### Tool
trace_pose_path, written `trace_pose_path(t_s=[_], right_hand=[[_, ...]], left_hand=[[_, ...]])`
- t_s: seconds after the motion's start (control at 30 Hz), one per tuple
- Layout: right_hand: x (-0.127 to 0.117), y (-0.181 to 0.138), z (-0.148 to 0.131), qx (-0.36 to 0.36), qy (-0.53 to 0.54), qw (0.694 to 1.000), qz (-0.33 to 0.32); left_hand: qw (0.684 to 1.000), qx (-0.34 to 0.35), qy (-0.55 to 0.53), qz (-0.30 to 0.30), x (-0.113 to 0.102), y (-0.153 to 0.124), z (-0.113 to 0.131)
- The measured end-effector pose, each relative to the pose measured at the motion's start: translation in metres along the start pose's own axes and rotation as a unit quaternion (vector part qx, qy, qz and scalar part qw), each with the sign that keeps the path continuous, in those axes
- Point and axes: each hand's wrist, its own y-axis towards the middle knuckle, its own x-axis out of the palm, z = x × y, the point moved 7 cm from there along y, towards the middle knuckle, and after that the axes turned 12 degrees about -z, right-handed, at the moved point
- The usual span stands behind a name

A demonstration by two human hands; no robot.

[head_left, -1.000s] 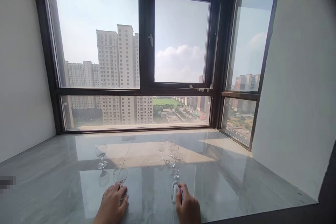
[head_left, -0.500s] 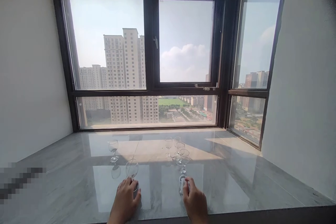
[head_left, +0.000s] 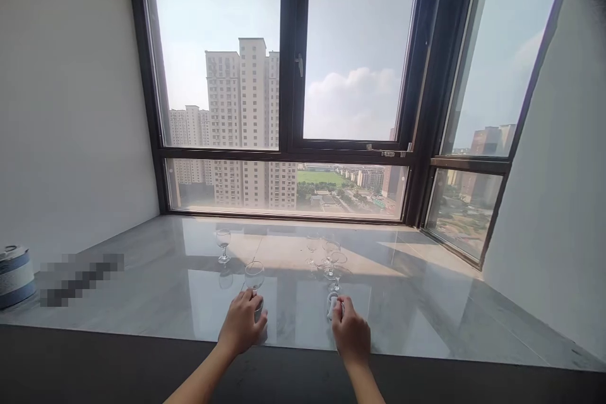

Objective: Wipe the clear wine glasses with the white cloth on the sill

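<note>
My left hand (head_left: 243,320) is closed at the stem of a clear wine glass (head_left: 254,273), whose bowl stands up above my fingers; the foot is mostly hidden. In my right hand (head_left: 351,328) a small white bunched cloth (head_left: 332,306) is pinched, low over the glossy grey sill (head_left: 293,328). Just beyond the cloth stands another stemmed glass (head_left: 338,268), with several more clustered close behind it. A single glass (head_left: 223,246) stands upright farther back on the left, beyond my left hand.
A blue and white canister (head_left: 16,281) stands at the far left of the sill. The sill's front edge runs just below my hands. Dark-framed windows (head_left: 284,153) rise behind, with pale walls (head_left: 80,107) at both sides.
The view has shifted, so the hands and glasses sit higher in the picture, and the canister and front edge now show. Both hands keep nearly the same place and hold.
</note>
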Motion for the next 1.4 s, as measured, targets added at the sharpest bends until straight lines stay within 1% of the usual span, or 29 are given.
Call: trace_pose_path(t_s=[0.17, 0.3, 0.57, 0.73, 1.07, 1.17, 1.4], right_hand=[[-0.001, 0.000, 0.002, 0.023, -0.008, 1.000, -0.019], [-0.004, -0.001, 0.000, 0.034, -0.015, 0.999, -0.030], [-0.004, 0.000, 0.001, 0.033, -0.018, 0.999, -0.022], [-0.003, -0.001, 0.002, 0.025, -0.007, 0.999, -0.028], [-0.005, -0.001, 0.002, 0.043, -0.003, 0.999, -0.014], [-0.004, 0.000, 0.003, 0.053, -0.004, 0.998, -0.024], [-0.005, 0.000, 0.002, 0.048, -0.004, 0.998, -0.040]], left_hand=[[0.999, -0.011, 0.026, 0.030, -0.009, -0.005, 0.008], [0.998, -0.013, 0.038, 0.038, -0.012, -0.007, 0.012], [0.998, -0.019, 0.052, 0.033, -0.009, -0.008, 0.012], [0.998, -0.016, 0.051, 0.030, -0.007, -0.008, 0.010], [0.998, -0.008, 0.052, 0.033, -0.008, -0.008, 0.011], [0.998, -0.013, 0.052, 0.030, -0.008, -0.008, 0.012], [0.998, -0.023, 0.044, 0.026, -0.010, -0.009, 0.013]])
